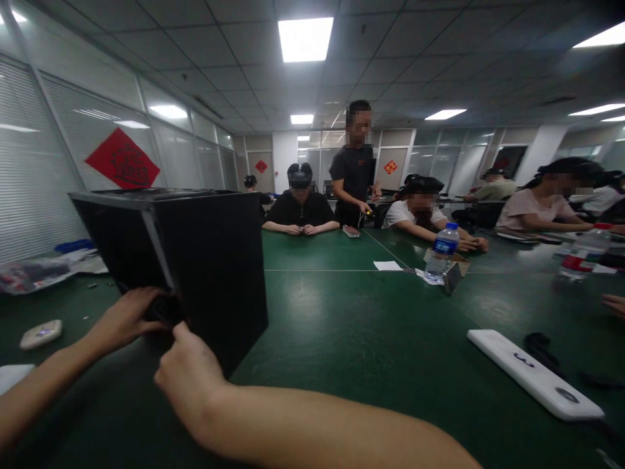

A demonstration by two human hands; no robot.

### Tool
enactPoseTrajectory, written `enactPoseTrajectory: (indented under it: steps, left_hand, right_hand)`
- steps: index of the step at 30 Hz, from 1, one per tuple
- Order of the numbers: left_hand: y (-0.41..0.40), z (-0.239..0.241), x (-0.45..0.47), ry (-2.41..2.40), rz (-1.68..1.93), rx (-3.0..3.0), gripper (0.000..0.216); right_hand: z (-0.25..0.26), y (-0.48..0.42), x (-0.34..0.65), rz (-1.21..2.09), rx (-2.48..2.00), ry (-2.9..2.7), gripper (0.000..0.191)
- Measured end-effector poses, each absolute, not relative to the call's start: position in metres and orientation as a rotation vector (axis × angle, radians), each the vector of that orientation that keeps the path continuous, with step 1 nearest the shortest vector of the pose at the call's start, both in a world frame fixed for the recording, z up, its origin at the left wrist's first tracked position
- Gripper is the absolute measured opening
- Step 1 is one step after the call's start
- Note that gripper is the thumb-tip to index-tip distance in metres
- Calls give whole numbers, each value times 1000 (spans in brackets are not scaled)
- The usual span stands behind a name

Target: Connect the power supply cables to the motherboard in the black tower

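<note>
A large black box-shaped case [205, 260] stands upright on the green table [342, 339] in front of me. My left hand [124, 319] reaches to its near lower corner, fingers curled round a dark round part there. My right hand [188, 374] is closed in a loose fist right beside that same corner, thumb up against the case's edge. What the right hand's fingers hold, if anything, is hidden.
A white oblong device [532, 372] marked 3 lies at the right, a small white gadget [41, 333] at the left. A water bottle [442, 251] stands mid-table. Several people sit along the far side; one stands [355, 172]. Another person's hand [614, 303] shows at the right edge.
</note>
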State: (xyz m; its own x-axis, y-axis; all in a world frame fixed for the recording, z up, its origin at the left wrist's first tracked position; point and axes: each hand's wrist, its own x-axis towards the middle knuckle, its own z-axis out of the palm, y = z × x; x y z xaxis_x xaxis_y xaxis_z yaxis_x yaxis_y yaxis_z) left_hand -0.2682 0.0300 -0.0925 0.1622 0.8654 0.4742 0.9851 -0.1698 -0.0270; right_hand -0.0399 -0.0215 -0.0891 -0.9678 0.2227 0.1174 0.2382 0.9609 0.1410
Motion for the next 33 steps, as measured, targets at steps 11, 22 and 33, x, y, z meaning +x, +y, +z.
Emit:
enactPoseTrajectory:
  steps: [11, 22, 33]
  left_hand:
    - [19, -118, -129, -1353, -364, -2306, 54]
    - [-27, -124, -3, -1057, -438, -2265, 28]
    - [-8, -132, -14, -679, -698, -2118, 26]
  right_hand:
    - [-111, -17, 186, -1281, -509, -2525, 38]
    - [-106, -31, 299, -1146, -924, -2438, 24]
    - [-59, -7, 225, -140, -1657, -2493, 39]
